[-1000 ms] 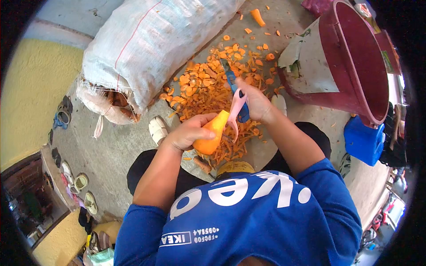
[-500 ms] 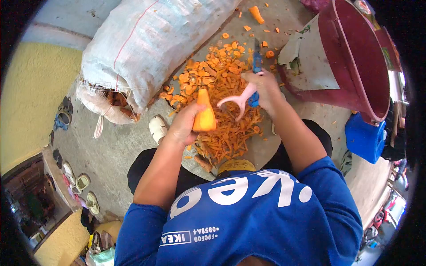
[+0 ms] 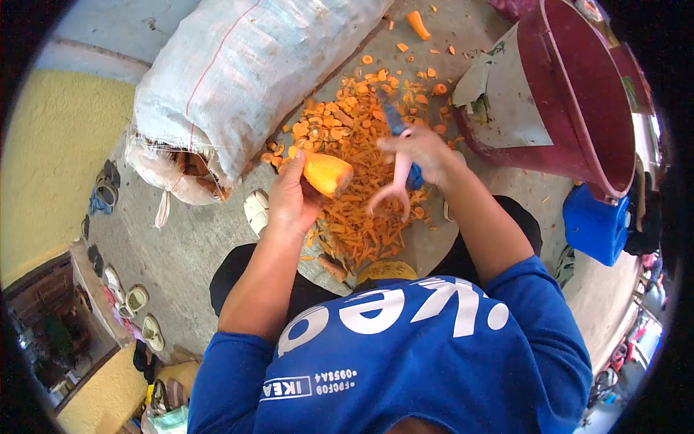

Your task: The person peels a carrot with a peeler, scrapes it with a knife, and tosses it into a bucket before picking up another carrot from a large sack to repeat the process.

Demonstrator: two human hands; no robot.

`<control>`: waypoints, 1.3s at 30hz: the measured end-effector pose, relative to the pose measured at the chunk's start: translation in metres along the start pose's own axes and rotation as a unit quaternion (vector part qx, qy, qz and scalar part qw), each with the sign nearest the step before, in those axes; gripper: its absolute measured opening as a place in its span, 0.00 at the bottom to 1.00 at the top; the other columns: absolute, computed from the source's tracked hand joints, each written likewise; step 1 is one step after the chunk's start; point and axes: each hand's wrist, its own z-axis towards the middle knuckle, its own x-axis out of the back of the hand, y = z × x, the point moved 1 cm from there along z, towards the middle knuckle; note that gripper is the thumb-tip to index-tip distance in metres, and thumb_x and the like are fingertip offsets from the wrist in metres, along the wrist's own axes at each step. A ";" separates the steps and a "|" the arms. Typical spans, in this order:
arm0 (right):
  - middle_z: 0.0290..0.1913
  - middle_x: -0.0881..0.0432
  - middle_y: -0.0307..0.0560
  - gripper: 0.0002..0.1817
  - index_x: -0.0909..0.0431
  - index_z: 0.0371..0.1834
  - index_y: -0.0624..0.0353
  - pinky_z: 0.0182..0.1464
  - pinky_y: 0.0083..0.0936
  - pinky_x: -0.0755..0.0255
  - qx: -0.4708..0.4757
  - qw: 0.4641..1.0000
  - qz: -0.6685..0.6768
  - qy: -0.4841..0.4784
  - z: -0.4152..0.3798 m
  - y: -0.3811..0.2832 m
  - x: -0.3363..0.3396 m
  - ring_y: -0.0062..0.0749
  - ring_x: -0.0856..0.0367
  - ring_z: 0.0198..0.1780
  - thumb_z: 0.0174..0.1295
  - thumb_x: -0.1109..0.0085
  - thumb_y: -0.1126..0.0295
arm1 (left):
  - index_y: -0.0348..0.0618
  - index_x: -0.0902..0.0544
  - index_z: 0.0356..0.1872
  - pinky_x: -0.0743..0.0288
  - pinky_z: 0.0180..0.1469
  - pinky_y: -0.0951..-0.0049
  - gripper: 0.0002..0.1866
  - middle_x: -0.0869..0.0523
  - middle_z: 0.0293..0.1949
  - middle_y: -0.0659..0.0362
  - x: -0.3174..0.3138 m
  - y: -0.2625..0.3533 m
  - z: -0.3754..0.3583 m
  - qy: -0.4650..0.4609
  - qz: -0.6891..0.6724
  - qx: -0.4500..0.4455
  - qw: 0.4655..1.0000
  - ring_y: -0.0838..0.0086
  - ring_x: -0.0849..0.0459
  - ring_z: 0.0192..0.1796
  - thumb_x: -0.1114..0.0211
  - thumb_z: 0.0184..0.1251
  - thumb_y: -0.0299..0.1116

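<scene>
A peeled orange carrot with a cut end is held in my left hand, its wide end toward the right. My right hand grips a pink Y-shaped peeler together with a blue-handled knife, whose blade end points up and away. Part of the blue handle shows below my palm. Beneath both hands, a heap of orange peelings lies on the concrete floor, with cut carrot pieces at its far side.
A large white woven sack lies at the upper left, its torn end toward me. A tilted maroon tub stands at the right, beside a blue container. Shoes line the left side. A whole carrot lies far ahead.
The carrot in my left hand has turned from upright to nearly sideways. My right hand has tilted, swinging the peeler head downward and the knife's blade end up to the left.
</scene>
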 end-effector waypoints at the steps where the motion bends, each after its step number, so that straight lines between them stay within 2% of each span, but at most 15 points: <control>1: 0.20 0.31 0.38 0.16 0.32 0.27 0.59 0.22 0.22 0.38 0.012 0.999 -0.024 -0.043 -0.008 0.001 -0.011 0.23 0.34 0.20 0.41 0.34 0.66 | 0.41 0.31 0.41 0.29 0.44 0.68 0.12 0.25 0.39 0.57 0.000 0.001 0.000 0.012 -0.007 -0.012 1.000 0.71 0.24 0.40 0.48 0.61 0.37; 3: 0.21 0.29 0.38 0.19 0.30 0.28 0.62 0.24 0.19 0.38 0.052 0.990 -0.060 -0.114 -0.007 0.011 -0.021 0.22 0.33 0.21 0.38 0.32 0.65 | 0.42 0.31 0.41 0.29 0.43 0.69 0.12 0.25 0.38 0.58 0.001 -0.002 0.002 0.028 -0.004 -0.033 0.999 0.72 0.24 0.40 0.47 0.60 0.36; 7: 0.24 0.27 0.39 0.20 0.29 0.33 0.62 0.26 0.17 0.36 0.024 0.995 -0.056 -0.074 -0.004 0.019 -0.019 0.22 0.29 0.25 0.37 0.32 0.67 | 0.43 0.30 0.37 0.29 0.42 0.71 0.08 0.25 0.37 0.60 -0.007 -0.003 -0.006 0.007 0.049 -0.059 0.997 0.73 0.24 0.39 0.44 0.59 0.33; 10: 0.25 0.27 0.40 0.18 0.30 0.33 0.62 0.27 0.19 0.34 0.049 0.996 0.062 -0.049 -0.010 0.003 -0.019 0.23 0.29 0.25 0.38 0.33 0.70 | 0.41 0.29 0.39 0.30 0.42 0.73 0.12 0.24 0.37 0.60 0.004 0.002 -0.002 -0.083 0.141 0.023 0.986 0.74 0.25 0.39 0.40 0.55 0.31; 13: 0.25 0.26 0.41 0.16 0.29 0.31 0.63 0.28 0.20 0.32 0.040 0.998 0.002 -0.050 -0.017 -0.001 -0.017 0.23 0.28 0.25 0.40 0.34 0.72 | 0.38 0.28 0.43 0.32 0.45 0.75 0.18 0.23 0.39 0.60 -0.001 0.009 -0.009 -0.202 0.341 0.066 0.916 0.75 0.26 0.42 0.37 0.50 0.29; 16: 0.23 0.27 0.39 0.15 0.30 0.27 0.63 0.25 0.19 0.34 0.044 0.994 -0.070 -0.069 -0.016 0.012 -0.022 0.21 0.30 0.23 0.42 0.34 0.68 | 0.36 0.30 0.48 0.34 0.49 0.76 0.23 0.24 0.42 0.59 -0.018 0.003 -0.024 -0.260 0.374 0.145 0.878 0.76 0.27 0.45 0.37 0.48 0.29; 17: 0.22 0.27 0.39 0.15 0.30 0.26 0.63 0.25 0.19 0.35 0.039 0.992 -0.104 -0.060 -0.015 0.017 -0.023 0.20 0.30 0.23 0.42 0.35 0.67 | 0.37 0.30 0.47 0.34 0.49 0.73 0.22 0.23 0.41 0.59 -0.015 0.000 -0.023 -0.260 0.386 0.156 0.871 0.74 0.25 0.44 0.38 0.49 0.32; 19: 0.21 0.28 0.39 0.15 0.31 0.25 0.62 0.23 0.19 0.37 0.043 0.994 -0.088 -0.053 -0.016 0.021 -0.025 0.19 0.33 0.21 0.44 0.35 0.64 | 0.38 0.31 0.48 0.33 0.48 0.74 0.23 0.24 0.43 0.59 -0.013 -0.006 -0.021 -0.235 0.336 0.162 0.898 0.74 0.25 0.44 0.38 0.50 0.33; 23: 0.21 0.29 0.40 0.15 0.31 0.24 0.62 0.23 0.20 0.36 0.100 0.979 -0.178 -0.022 -0.018 0.019 -0.019 0.20 0.32 0.21 0.46 0.37 0.63 | 0.37 0.32 0.49 0.34 0.46 0.78 0.21 0.25 0.41 0.60 -0.011 -0.012 -0.018 -0.204 0.255 0.157 0.932 0.76 0.26 0.42 0.40 0.53 0.31; 25: 0.20 0.28 0.42 0.16 0.31 0.25 0.62 0.23 0.23 0.34 0.099 0.971 -0.218 -0.014 -0.023 0.017 -0.022 0.21 0.30 0.22 0.47 0.38 0.62 | 0.37 0.30 0.46 0.32 0.40 0.79 0.20 0.24 0.38 0.61 -0.012 -0.014 -0.019 -0.166 0.317 0.141 0.923 0.78 0.26 0.38 0.38 0.51 0.31; 28: 0.20 0.27 0.48 0.16 0.33 0.27 0.61 0.26 0.30 0.31 0.156 0.920 -0.360 0.027 -0.042 0.001 -0.029 0.32 0.25 0.25 0.48 0.40 0.61 | 0.39 0.28 0.42 0.32 0.32 0.80 0.19 0.24 0.33 0.63 -0.018 -0.011 -0.019 -0.111 0.428 0.097 0.892 0.81 0.27 0.32 0.36 0.47 0.30; 31: 0.24 0.27 0.51 0.15 0.35 0.29 0.60 0.30 0.36 0.30 0.260 0.759 -0.593 0.073 -0.043 0.008 -0.025 0.43 0.24 0.30 0.50 0.44 0.61 | 0.40 0.27 0.39 0.34 0.26 0.82 0.18 0.24 0.29 0.64 -0.014 -0.012 -0.015 -0.087 0.446 0.062 0.888 0.83 0.28 0.27 0.35 0.44 0.29; 35: 0.29 0.27 0.49 0.08 0.35 0.30 0.58 0.32 0.37 0.30 0.275 0.687 -0.670 0.068 -0.050 0.016 -0.028 0.45 0.26 0.34 0.49 0.51 0.68 | 0.41 0.27 0.39 0.40 0.18 0.84 0.17 0.25 0.23 0.66 -0.017 -0.008 -0.015 -0.073 0.448 0.101 0.885 0.85 0.31 0.20 0.36 0.44 0.28; 38: 0.29 0.28 0.48 0.06 0.36 0.30 0.57 0.32 0.35 0.30 0.299 0.654 -0.691 0.074 -0.054 0.016 -0.029 0.43 0.26 0.34 0.48 0.53 0.71 | 0.45 0.28 0.27 0.48 0.12 0.85 0.10 0.30 0.14 0.66 -0.021 -0.010 -0.016 -0.075 0.434 0.076 0.895 0.86 0.38 0.11 0.36 0.45 0.32; 39: 0.28 0.28 0.48 0.06 0.36 0.30 0.57 0.32 0.35 0.30 0.308 0.649 -0.691 0.077 -0.056 0.014 -0.030 0.42 0.26 0.34 0.47 0.54 0.72 | 0.44 0.28 0.30 0.47 0.12 0.85 0.11 0.30 0.15 0.66 -0.021 -0.010 -0.016 -0.074 0.429 0.090 0.896 0.86 0.37 0.12 0.36 0.45 0.31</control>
